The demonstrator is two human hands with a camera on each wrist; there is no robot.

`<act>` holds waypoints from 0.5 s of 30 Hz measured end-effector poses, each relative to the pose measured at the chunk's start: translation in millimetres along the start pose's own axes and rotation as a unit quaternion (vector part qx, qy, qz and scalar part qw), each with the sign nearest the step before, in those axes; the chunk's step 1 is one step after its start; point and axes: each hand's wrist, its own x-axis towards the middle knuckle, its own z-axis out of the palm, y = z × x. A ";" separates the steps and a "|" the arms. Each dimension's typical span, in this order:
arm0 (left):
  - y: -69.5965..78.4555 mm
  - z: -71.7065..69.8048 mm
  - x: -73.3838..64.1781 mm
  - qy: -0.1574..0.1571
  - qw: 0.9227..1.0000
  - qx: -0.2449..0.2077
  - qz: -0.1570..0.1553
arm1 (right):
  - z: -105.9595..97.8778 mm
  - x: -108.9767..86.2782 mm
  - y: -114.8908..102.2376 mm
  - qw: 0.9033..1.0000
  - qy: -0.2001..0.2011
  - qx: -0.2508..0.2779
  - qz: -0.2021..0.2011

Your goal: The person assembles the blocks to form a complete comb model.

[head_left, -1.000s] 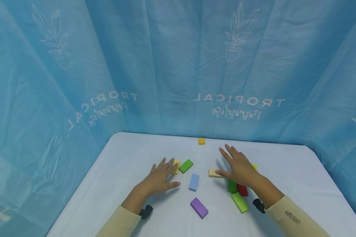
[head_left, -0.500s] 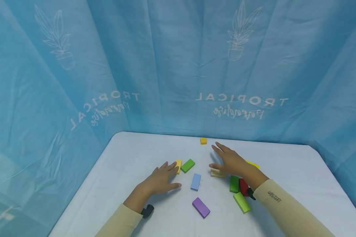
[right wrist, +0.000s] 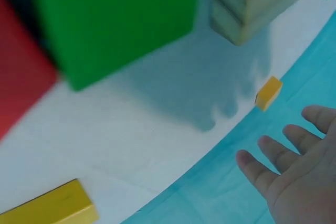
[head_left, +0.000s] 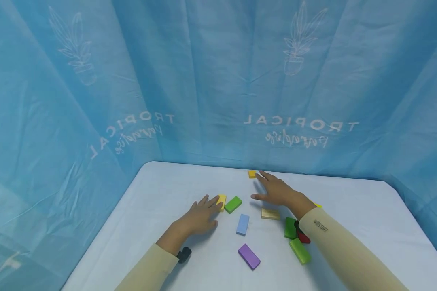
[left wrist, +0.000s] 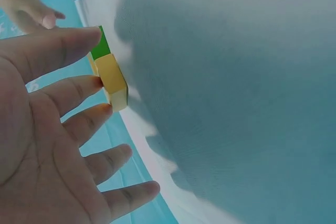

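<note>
My left hand (head_left: 199, 219) hovers with its fingers spread and holds nothing. Its fingertips reach over a pale yellow block (head_left: 221, 203) beside a green block (head_left: 233, 204); in the left wrist view two fingertips overlap the yellow block's edge (left wrist: 112, 74), and contact is unclear. Near the table's far edge, my right hand (head_left: 276, 190) is held with fingers extended and nothing in its grasp. An orange block (head_left: 252, 174) is just beyond its fingertips, partly covered in the head view; the right wrist view shows that block (right wrist: 269, 93) apart from the fingers. Below this hand lies a plain wooden block (head_left: 270, 214).
A light blue block (head_left: 242, 224) and a purple block (head_left: 249, 256) lie mid-table. Under the right forearm are a dark green block (head_left: 290, 227), a red block (head_left: 304, 238), a lime green block (head_left: 300, 251) and a partly hidden bright yellow piece (head_left: 317, 205). A blue curtain (head_left: 218, 101) surrounds the white table.
My right hand has moved left and farther away, up to the orange block. The left hand has stayed nearly in place, its thumb drawn closer to the fingers. The head view has shifted slightly.
</note>
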 end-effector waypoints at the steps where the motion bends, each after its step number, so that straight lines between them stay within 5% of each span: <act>1: 0.6 -0.9 1.6 -0.003 1.000 -0.003 -0.003 | 0.2 3.0 0.0 1.000 -0.004 0.003 0.004; 15: 12.6 -2.9 27.7 -0.032 0.999 0.019 -0.024 | -1.8 31.4 -3.3 0.998 -0.050 0.013 0.045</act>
